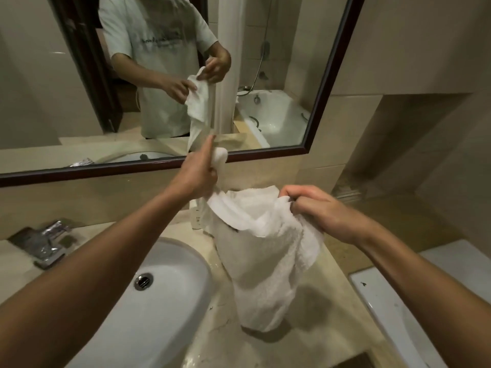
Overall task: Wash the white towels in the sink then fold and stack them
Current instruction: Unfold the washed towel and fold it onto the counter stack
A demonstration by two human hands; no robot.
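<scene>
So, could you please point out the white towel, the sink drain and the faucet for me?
white towel (265, 261): head view, on the hanging middle of the cloth.
sink drain (143, 281): head view, on the metal ring's centre.
faucet (50, 239): head view, on the chrome body.

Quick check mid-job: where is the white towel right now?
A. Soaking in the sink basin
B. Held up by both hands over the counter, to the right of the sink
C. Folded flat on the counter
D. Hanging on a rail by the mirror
B: the left hand and right hand each grip an upper edge of the white towel, which hangs over the counter beside the sink.
</scene>
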